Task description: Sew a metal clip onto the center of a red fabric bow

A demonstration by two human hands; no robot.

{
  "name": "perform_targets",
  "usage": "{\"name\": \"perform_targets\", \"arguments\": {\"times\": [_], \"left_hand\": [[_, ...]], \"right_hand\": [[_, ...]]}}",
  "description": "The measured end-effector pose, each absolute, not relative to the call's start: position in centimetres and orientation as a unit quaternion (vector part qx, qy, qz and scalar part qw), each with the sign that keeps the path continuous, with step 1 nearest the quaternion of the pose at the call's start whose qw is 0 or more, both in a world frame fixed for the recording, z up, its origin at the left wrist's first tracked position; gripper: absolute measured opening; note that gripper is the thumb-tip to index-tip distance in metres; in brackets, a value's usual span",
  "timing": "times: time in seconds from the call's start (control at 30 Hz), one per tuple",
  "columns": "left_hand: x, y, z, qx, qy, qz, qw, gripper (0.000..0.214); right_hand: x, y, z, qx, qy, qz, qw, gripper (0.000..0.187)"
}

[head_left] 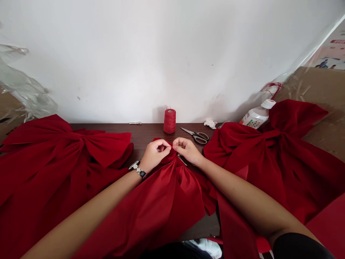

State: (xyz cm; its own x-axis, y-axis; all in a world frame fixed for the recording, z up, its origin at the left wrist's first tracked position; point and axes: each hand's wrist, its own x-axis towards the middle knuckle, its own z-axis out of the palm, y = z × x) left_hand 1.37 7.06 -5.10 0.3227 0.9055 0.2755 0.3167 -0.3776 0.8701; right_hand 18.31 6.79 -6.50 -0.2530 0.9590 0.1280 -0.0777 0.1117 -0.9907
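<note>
The left hand [155, 155] and right hand [187, 150] are firmly pinching the gathered neck of a large red fabric bow [164, 201], keeping its folds tight.

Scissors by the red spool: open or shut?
Shut: the scissors lie flat on the dark wooden table, blades closed together into one narrow point, finger loops side by side.

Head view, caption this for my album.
Left hand and right hand pinch the gathered centre of a red fabric bow
</note>
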Motion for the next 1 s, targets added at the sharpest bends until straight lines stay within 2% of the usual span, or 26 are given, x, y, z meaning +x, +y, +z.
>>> {"name": "perform_targets", "arguments": {"times": [0.7,1.0], "left_hand": [[1.19,7.32,-5.15,0.727,0.401,0.401,0.387,0.018],[1.07,7.51,-5.15,0.699,0.387,0.404,0.446,0.015]], "right_hand": [[18.37,6.75,-6.34,-0.37,-0.57,0.561,0.472,0.033],[18.33,6.57,-6.04,-0.383,-0.561,0.568,0.465,0.024]]}}
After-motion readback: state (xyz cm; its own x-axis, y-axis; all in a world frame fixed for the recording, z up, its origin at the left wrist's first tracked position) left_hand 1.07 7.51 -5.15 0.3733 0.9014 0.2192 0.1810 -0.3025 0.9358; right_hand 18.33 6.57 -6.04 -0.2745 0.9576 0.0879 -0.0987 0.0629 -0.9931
